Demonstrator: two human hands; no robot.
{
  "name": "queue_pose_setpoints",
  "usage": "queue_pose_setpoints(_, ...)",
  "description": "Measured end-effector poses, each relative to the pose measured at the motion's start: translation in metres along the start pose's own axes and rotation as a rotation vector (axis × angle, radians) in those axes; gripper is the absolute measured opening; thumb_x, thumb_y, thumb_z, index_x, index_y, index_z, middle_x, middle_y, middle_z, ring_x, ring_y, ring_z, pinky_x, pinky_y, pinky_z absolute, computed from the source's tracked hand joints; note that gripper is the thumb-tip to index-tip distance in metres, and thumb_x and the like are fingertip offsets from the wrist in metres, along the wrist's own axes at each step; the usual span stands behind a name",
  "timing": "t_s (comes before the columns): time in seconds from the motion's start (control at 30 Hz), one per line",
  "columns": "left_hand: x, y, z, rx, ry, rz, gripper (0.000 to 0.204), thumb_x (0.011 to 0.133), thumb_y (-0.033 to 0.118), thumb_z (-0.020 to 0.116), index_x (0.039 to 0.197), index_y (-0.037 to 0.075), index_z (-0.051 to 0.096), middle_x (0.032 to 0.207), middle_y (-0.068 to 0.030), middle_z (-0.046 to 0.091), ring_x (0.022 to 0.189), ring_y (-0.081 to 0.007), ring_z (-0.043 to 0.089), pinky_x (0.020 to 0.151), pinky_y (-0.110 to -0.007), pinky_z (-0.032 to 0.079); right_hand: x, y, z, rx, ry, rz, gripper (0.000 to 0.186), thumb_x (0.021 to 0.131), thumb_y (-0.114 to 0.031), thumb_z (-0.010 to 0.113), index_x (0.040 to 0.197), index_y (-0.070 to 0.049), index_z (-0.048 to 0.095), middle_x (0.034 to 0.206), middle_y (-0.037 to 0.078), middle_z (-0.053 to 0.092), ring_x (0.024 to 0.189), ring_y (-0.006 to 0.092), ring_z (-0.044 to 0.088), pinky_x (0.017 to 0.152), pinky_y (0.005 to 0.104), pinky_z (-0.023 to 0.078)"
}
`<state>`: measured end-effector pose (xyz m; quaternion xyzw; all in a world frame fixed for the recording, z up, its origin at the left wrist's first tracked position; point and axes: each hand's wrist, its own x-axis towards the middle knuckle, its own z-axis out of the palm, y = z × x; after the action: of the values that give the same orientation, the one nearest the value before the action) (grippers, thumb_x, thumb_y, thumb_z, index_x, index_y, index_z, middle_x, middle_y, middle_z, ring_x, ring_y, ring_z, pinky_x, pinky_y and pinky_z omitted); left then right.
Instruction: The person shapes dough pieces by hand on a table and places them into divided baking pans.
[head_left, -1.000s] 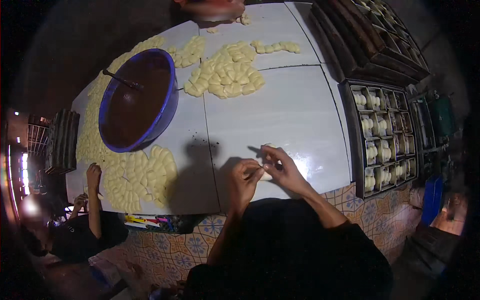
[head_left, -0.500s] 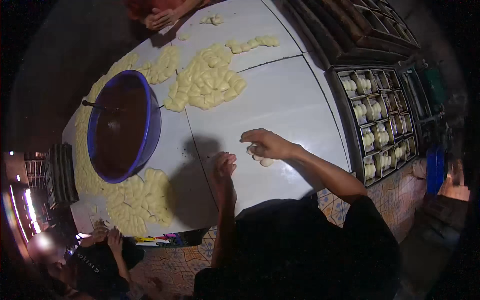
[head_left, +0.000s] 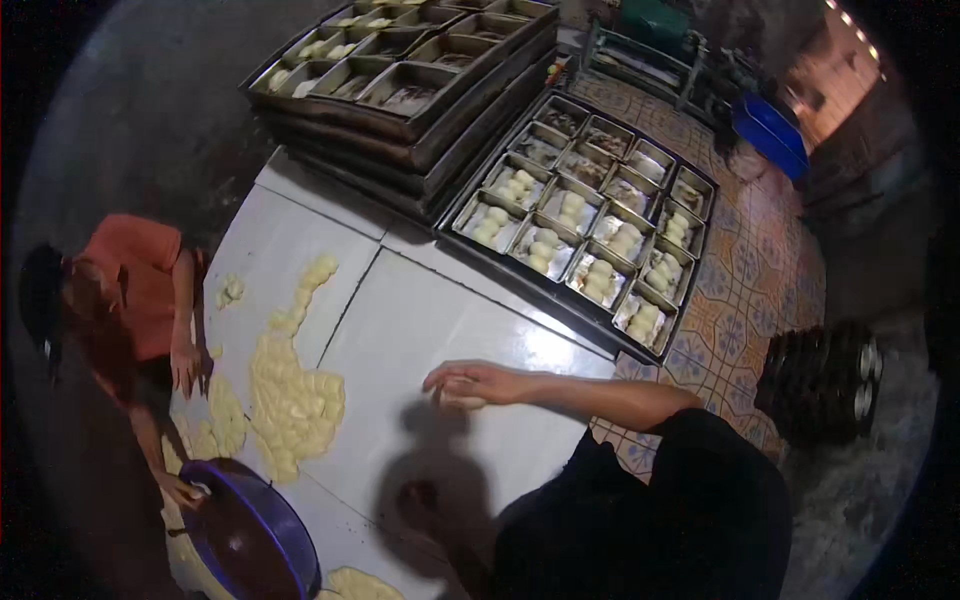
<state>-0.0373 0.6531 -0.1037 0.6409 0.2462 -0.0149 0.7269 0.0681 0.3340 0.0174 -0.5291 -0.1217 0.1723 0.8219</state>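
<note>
My right hand (head_left: pixel 478 384) reaches over the white table (head_left: pixel 400 320) with its fingers curled down round pale dough pieces (head_left: pixel 462 399), which show beneath the palm. In dark shadow nearer my body is my left hand (head_left: pixel 420 507), apart from the dough; how its fingers lie is hard to make out. To the left of my hands spreads a large cluster of yellowish dough pieces (head_left: pixel 297 400), with a line of them trailing off toward the far side.
A purple bowl (head_left: pixel 290 522) of something brown stands at lower left. Beside it a co-worker in an orange shirt (head_left: pixel 135 285) reaches across dough. Beyond the table edge, a tray of metal pans (head_left: pixel 545 290) holds dough in several compartments; stacked pan trays (head_left: pixel 350 125) rise at its left.
My view has swung right, bringing the pan trays to the middle. My right hand has closed over the dough pieces. The co-worker across the table now has one hand at the bowl.
</note>
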Motion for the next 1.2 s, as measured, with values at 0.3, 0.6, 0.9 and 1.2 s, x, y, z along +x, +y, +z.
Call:
queue_pose_setpoints(0.3,-0.007,0.052,0.092,0.292,-0.129,0.225,0.021,0.086,0.015,0.053,0.087,-0.003,0.063,0.084,-0.0110,0.059,0.076,-0.0218,0.057,0.064,-0.033,0.048,-0.063,-0.154,-0.295,-1.298,1.203,0.011,0.060,0.082,-0.052,0.062,0.108,0.002,0.057,0.107,0.022,0.061,0.102,0.0348,0.058,0.085,0.0427,0.046)
queue_pose_setpoints(0.6,0.000,0.044,0.078,0.320,-0.093,0.180,0.020,0.083,0.015,0.056,0.087,-0.003,0.063,0.086,-0.0138,0.060,0.080,-0.0257,0.058,0.069,-0.037,0.049,-0.088,-0.125,-0.338,-1.599,1.543,-0.039,0.053,0.092,-0.043,0.047,0.125,-0.001,0.048,0.119,0.024,0.052,0.109,0.0399,0.050,0.096,0.0500,0.035)
queue_pose_setpoints(0.9,-0.018,0.087,0.100,-0.103,0.022,0.184,0.013,0.088,0.005,0.054,0.094,-0.003,0.061,0.081,-0.0112,0.065,0.069,-0.0201,0.062,0.065,-0.034,0.051,0.011,-0.060,-0.027,-0.843,0.229,-0.070,0.022,0.081,-0.005,0.059,0.102,0.002,0.062,0.098,0.014,0.062,0.087,0.0219,0.061,0.076,0.0300,0.049)
queue_pose_setpoints(1.2,-0.020,0.087,0.018,-0.232,0.250,0.259,0.013,0.091,0.012,0.055,0.097,0.002,0.061,0.092,-0.0072,0.061,0.088,-0.0174,0.059,0.081,-0.031,0.048,0.055,0.078,0.078,-0.460,0.071,0.172,0.032,0.084,-0.008,0.062,0.115,0.000,0.058,0.087,0.005,0.057,0.077,0.0086,0.053,0.071,0.0223,0.046)
